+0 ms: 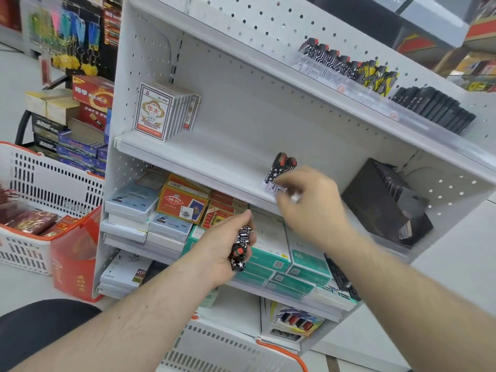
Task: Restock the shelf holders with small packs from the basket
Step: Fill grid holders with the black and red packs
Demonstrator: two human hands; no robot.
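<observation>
**Restocking: middle shelf just begun, more packs in hand**

The right hand [308, 202] is reaching to the front edge of the middle shelf [193, 154], fingers curled around a small pack [276, 187] at the base of two star-patterned packs [281, 166] that are standing upright there. Motion blur is hiding the exact pinch.

The left hand [228, 245] is holding a bundle of spare packs [240, 249] in a closed grip, below the shelf edge and in front of the teal boxes [279, 253].

The clear holder [349, 84] on the upper shelf is looking largely filled with a row of patterned and black packs. The middle shelf is carrying only the two standing packs, a stack of playing cards [161, 111] at the left and a dark stepped holder [386, 200] at the right.

Judgement: early to mid task. The packs in the left hand are waiting to be placed. One basket [53, 183] is sitting at the left, another basket rim [241, 347] below; what small packs remain in them I cannot tell.
</observation>
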